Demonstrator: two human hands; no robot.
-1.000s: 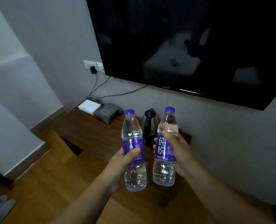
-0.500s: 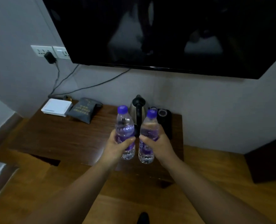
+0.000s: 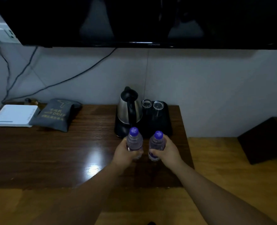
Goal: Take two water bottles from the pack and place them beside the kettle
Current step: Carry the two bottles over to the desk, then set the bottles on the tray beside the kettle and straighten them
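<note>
Kettle (image 3: pixel 129 109) far on table (image 3: pixel 53 151), two glasses (image 3: pixel 152 105) right of it; two bottles (image 3: pixel 134 140) just near of kettle; pouch (image 3: pixel 56 115) and box (image 3: pixel 15 115) far left.

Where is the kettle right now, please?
In the head view the kettle stands on a black tray at the table's back right, left of two glasses, just beyond the held bottles.

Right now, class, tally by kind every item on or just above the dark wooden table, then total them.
Clear plastic water bottles with purple caps: 2
Steel kettle: 1
Upturned clear glasses: 2
Black tray: 1
Grey pouch: 1
White box: 1
Total: 8
</note>
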